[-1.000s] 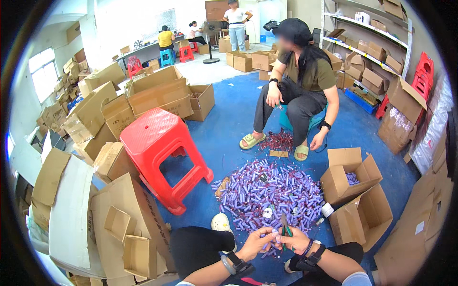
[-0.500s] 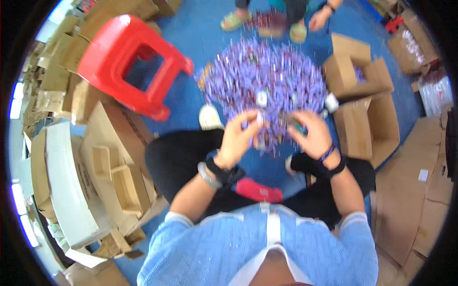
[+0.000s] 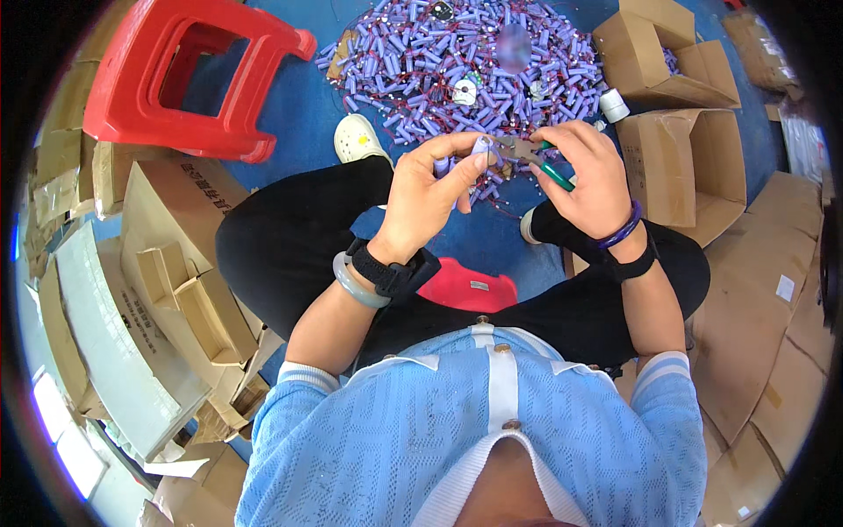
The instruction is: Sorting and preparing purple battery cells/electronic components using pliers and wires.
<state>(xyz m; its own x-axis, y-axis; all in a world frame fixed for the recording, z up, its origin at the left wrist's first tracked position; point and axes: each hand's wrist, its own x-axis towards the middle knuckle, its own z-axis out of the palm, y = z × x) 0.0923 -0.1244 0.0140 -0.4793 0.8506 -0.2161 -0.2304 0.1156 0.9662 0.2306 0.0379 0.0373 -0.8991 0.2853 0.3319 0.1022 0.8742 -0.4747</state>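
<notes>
My left hand [image 3: 413, 202] is closed, pinching a purple cylindrical battery [image 3: 481, 149] between thumb and fingers. My right hand [image 3: 590, 180] is wrapped round green-handled cutting pliers [image 3: 558, 176]. Their metal jaws point left and meet the battery's end; whether they grip a wire there is too small to tell. Just beyond both hands a large pile of purple batteries [image 3: 395, 75] with thin red wires covers the blue floor. A white disc [image 3: 464, 92] lies on the pile.
A red plastic stool [image 3: 176, 127] is at the upper left. Open cardboard boxes [image 3: 654, 162] stand right of the pile, near a white cylinder [image 3: 614, 105]. Flattened cardboard [image 3: 746, 290] lines the right side; more cartons [image 3: 189, 281] fill the left. A red seat [image 3: 470, 285] shows between my legs.
The view has shifted, so the pile sits higher and the other person's feet and hand have left it. The pliers' jaws have come closer to my left fingers.
</notes>
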